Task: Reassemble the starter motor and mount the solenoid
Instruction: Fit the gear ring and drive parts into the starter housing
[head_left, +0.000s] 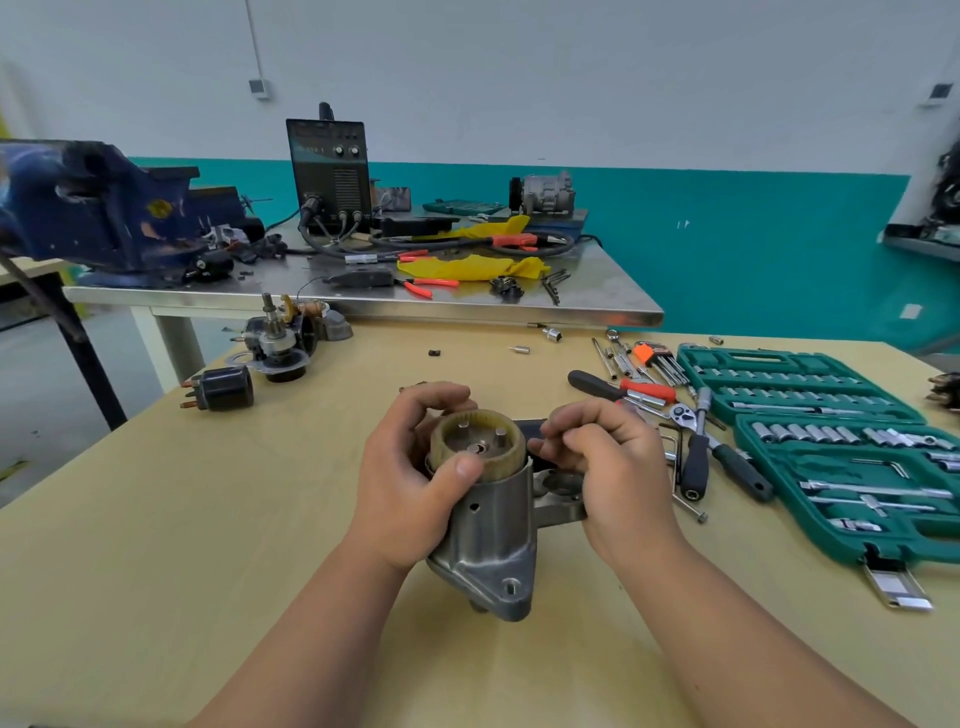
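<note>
At table centre, housing held open end up

Grips housing top with left hand, fingers curled round, thumb pressing ring gear rim, likely to steady it while gear parts go in. Holds right hand just beside, fingers curled narrow near a dark part; cannot tell if holding anything. Shows solenoid well apart at far left, armature behind it, probably set aside for later steps.
</note>
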